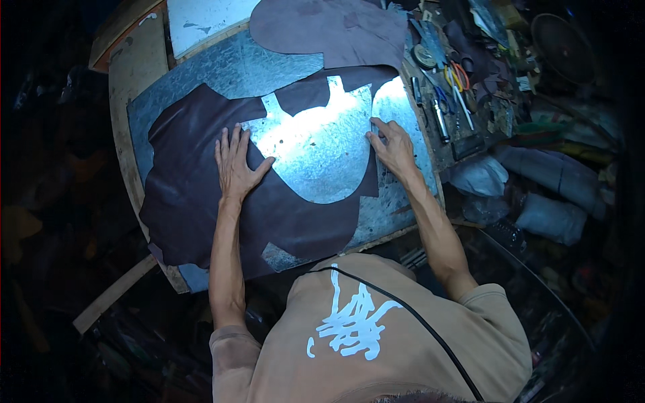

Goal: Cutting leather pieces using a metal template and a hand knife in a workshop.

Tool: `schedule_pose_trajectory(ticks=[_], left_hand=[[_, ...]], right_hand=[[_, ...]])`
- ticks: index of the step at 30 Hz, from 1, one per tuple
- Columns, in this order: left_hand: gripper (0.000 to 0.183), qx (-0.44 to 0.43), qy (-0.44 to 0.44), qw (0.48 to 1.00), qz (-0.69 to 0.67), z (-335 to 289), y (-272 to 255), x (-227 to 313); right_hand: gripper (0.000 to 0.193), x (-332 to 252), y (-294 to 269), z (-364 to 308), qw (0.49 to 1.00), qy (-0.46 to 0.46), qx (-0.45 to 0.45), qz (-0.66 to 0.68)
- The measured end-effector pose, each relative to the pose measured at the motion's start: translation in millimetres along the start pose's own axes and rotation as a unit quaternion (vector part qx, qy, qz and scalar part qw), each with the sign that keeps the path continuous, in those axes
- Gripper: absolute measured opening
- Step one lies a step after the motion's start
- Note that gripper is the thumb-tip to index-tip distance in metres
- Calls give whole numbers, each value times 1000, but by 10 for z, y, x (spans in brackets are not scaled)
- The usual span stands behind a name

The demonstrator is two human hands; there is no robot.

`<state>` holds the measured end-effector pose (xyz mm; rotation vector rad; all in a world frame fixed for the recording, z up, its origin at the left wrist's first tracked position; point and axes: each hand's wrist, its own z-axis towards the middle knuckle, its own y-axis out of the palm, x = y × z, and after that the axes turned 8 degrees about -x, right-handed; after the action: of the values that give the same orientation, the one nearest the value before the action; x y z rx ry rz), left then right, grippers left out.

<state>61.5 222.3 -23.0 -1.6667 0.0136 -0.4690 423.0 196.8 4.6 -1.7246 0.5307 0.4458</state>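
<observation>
A large dark brown leather hide (pixel 195 161) lies spread over the grey work surface. In its middle is a shiny, pale grey shape (pixel 319 158) with a rounded lower edge and two upright tabs; it looks like a flat pattern sheet, though glare hides whether it lies on the leather. My left hand (pixel 236 164) rests flat on the hide, fingers spread, its thumb and fingertips close to the shape's left edge. At the right edge, my right hand (pixel 393 148) holds its index finger and thumb apart against the border, other fingers curled, gripping nothing visible.
Another brownish leather piece (pixel 336 33) lies at the far side, near a white sheet (pixel 201 23). Scissors (pixel 457 77), a pen-like tool (pixel 441 121) and a tape roll (pixel 424 56) crowd the right bench. Plastic-wrapped bundles (pixel 551 218) sit beyond the table's right edge.
</observation>
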Motion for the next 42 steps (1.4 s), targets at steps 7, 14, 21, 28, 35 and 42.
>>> schedule_pose_trajectory(ticks=[7,14,21,28,35,42], left_hand=[[85,-15,35,999,34,208,37,96],[83,-11,44,998,39,77,-123,2],[86,-44,-6,999,18,121,-11,79],[82,-31,-7,999,25,75,-37,58],[50,-37,112,993,9,131,-203,109],[76,-380,30,907,-177,1146,-788,17]], right_hand=[[37,210,-50,24,998,-44,41,-17],[28,749,-700,243,973,10,168,-158],[51,1394,-805,137,971,92,64,-211],[55,1210,-904,121,983,17,144,-112],[43,-137,-513,-122,984,-27,-138,107],[36,-1437,462,-58,944,-205,-243,89]])
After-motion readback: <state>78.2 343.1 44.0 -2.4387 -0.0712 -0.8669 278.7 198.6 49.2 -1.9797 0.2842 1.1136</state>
